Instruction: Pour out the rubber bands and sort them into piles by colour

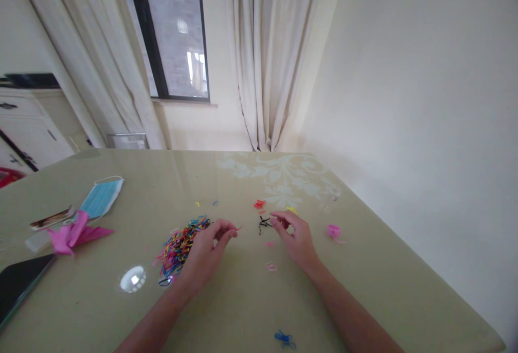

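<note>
A heap of small coloured rubber bands [180, 246] lies on the pale green table [251, 180]. My left hand [208, 253] rests just right of the heap, its fingertips pinched on a thin red band. My right hand [295, 237] is further right, fingers curled in a pinch beside a small black bunch of bands [264, 224]. Small sorted bunches lie around: red [259, 204], pink [334, 231], blue [285, 338] near the front edge. Loose pink rings [271, 267] lie between my hands.
At the left lie a blue face mask [101, 198], a crumpled pink wrapper [73, 234], a dark phone [18, 283] and a brown strip [50, 218]. A wall runs along the table's right side. Curtains and a window stand behind the far edge.
</note>
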Motion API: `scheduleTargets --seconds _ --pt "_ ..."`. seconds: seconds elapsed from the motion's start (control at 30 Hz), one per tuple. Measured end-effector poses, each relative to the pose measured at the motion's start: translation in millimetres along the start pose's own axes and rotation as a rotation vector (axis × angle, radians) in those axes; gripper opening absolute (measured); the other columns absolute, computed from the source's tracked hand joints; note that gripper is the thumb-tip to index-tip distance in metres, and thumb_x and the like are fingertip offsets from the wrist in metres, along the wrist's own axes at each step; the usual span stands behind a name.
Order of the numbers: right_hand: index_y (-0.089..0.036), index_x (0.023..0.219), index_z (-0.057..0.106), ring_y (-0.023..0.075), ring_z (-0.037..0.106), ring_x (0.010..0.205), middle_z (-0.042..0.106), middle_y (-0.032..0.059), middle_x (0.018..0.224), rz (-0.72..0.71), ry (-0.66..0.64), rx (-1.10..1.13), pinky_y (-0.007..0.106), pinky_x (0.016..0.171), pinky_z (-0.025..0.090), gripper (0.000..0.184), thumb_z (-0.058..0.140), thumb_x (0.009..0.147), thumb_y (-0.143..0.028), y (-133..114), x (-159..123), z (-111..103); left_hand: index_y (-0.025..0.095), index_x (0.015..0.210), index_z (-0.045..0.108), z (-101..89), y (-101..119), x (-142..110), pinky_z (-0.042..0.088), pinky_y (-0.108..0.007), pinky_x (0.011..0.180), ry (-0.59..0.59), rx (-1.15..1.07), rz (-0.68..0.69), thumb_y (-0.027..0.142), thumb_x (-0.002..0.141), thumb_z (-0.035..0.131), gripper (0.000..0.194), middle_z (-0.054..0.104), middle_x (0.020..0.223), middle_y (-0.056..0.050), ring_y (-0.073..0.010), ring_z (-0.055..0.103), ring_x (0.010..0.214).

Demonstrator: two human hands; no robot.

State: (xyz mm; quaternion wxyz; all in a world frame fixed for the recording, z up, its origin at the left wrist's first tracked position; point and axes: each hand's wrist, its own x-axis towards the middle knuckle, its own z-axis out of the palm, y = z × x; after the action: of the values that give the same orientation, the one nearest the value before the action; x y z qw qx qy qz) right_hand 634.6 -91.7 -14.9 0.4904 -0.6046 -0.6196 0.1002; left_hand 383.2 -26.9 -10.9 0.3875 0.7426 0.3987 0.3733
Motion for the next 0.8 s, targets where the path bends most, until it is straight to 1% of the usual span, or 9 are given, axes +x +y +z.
scheduleTargets --seconds 0.1,0.13,0.2,0.27,0.33,0.43,0.5,0.63,0.8 --pt "-0.019 0.105 0.080 0.0177 0.065 0.075 0.074 0.0058 0.084 0.016 -0.177 0.160 0.029 0.071 0.052 0.035 0.067 0.098 -0.051 -24 -13 13 0.023 0.093 0.072 15.2 8 -12 0.051 -0.033 0.079 -0.073 0.085 0.052 0.040 0.098 0.055 0.024 0.076 0.089 -0.004 -0.0215 0.068 0.085" --pt "-0.020 0.102 0.081 0.0175 0.066 0.075 0.074 0.0052 0.082 0.020 -0.218 0.181 0.028 0.071 0.052 0.034 0.068 0.097 -0.051 -30 -17 15 0.023 0.094 0.072 18.5 10 -15 0.051 -0.033 0.080 -0.080 0.111 0.068 0.039 0.099 0.055 0.024 0.076 0.091 -0.004 -0.0219 0.068 0.086" --pt "-0.020 0.095 0.081 0.0174 0.065 0.074 0.072 0.0043 0.079 0.021 -0.258 0.199 0.028 0.069 0.053 0.033 0.067 0.097 -0.051 -37 -22 17 0.023 0.095 0.072 22.4 13 -20 0.050 -0.034 0.083 -0.090 0.143 0.103 0.037 0.100 0.055 0.023 0.075 0.094 -0.005 -0.0228 0.067 0.090" --pt "-0.021 0.091 0.080 0.0177 0.065 0.072 0.072 0.0040 0.077 0.008 -0.262 0.202 0.029 0.068 0.053 0.035 0.065 0.099 -0.052 -39 -23 16 0.023 0.096 0.072 23.9 13 -22 0.049 -0.035 0.085 -0.104 0.154 0.130 0.037 0.101 0.055 0.022 0.075 0.095 -0.005 -0.0231 0.067 0.092" --pt "-0.022 0.091 0.080 0.0177 0.064 0.070 0.071 0.0037 0.077 -0.014 -0.258 0.189 0.030 0.066 0.053 0.036 0.063 0.100 -0.052 -38 -23 15 0.023 0.095 0.071 24.2 12 -23 0.049 -0.035 0.085 -0.111 0.158 0.127 0.038 0.101 0.055 0.022 0.074 0.095 -0.005 -0.0228 0.066 0.091" --pt "-0.021 0.089 0.079 0.0168 0.063 0.069 0.070 0.0032 0.075 -0.062 -0.237 0.151 0.028 0.065 0.051 0.034 0.064 0.101 -0.049 -35 -23 14 0.023 0.095 0.070 24.5 13 -23 0.048 -0.034 0.081 -0.113 0.127 0.078 0.040 0.101 0.055 0.024 0.073 0.092 -0.004 -0.0218 0.065 0.087" --pt "-0.021 0.088 0.079 0.0167 0.063 0.070 0.070 0.0032 0.074 -0.109 -0.211 0.137 0.028 0.066 0.050 0.032 0.065 0.101 -0.047 -34 -23 15 0.022 0.097 0.070 24.8 15 -23 0.048 -0.033 0.079 -0.139 0.066 0.038 0.041 0.102 0.054 0.025 0.074 0.091 -0.004 -0.0213 0.065 0.085" --pt "-0.021 0.091 0.079 0.0177 0.065 0.073 0.071 0.0041 0.075 -0.203 -0.139 0.128 0.028 0.068 0.051 0.026 0.066 0.101 -0.041 -30 -25 17 0.021 0.094 0.072 25.8 20 -21 0.049 -0.031 0.077 -0.200 -0.060 -0.014 0.044 0.101 0.054 0.030 0.076 0.089 -0.004 -0.0207 0.068 0.084" --pt "-0.021 0.097 0.078 0.0183 0.067 0.075 0.072 0.0043 0.079 -0.237 -0.120 0.091 0.027 0.068 0.052 0.018 0.066 0.102 -0.033 -29 -24 15 0.022 0.093 0.074 25.2 20 -20 0.049 -0.030 0.077 -0.180 -0.102 -0.028 0.045 0.099 0.058 0.029 0.078 0.089 -0.004 -0.0206 0.069 0.085"
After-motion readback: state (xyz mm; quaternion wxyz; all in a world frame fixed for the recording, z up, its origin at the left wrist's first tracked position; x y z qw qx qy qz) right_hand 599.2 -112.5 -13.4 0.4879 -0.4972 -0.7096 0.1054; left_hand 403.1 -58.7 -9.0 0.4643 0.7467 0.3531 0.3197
